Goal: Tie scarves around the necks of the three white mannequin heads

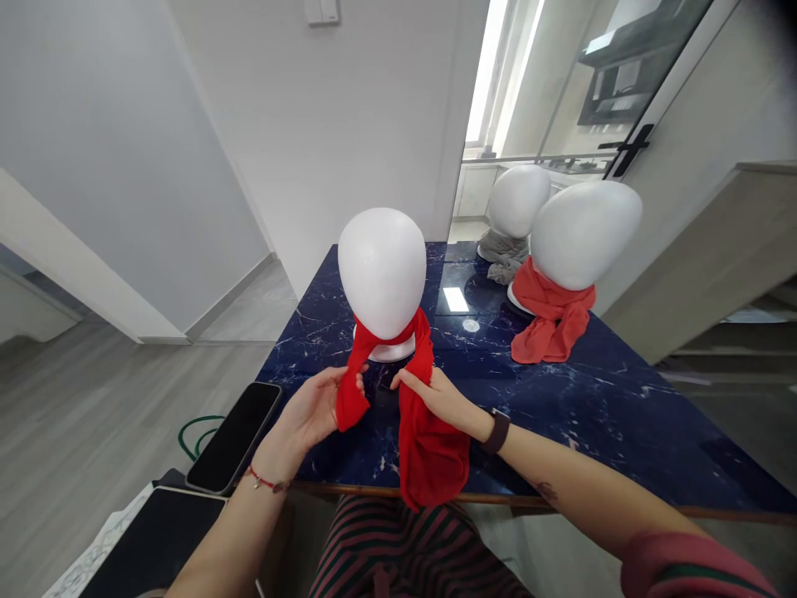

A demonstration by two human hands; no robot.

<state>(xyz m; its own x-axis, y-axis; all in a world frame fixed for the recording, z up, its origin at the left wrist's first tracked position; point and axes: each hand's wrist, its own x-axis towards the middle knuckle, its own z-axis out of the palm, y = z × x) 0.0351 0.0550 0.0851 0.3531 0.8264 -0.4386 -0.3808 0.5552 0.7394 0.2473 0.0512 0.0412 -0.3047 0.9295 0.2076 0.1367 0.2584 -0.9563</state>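
A red scarf (434, 453) passes behind the neck of a white mannequin head (383, 270), and its two ends come forward on either side. My left hand (317, 407) grips the shorter end, just left of the head's base. In my right hand (436, 394) is the longer end, which drops over the front edge of the table. The two ends are apart and not knotted at the front. Some of my left fingers are hidden behind the cloth.
On the dark blue marbled table (529, 415), a second mannequin head (582, 232) wears a coral scarf (548, 320). Behind it, another head (520, 199) has a grey scarf (504, 253). A phone (235, 436) lies at lower left near a green cord (198, 436).
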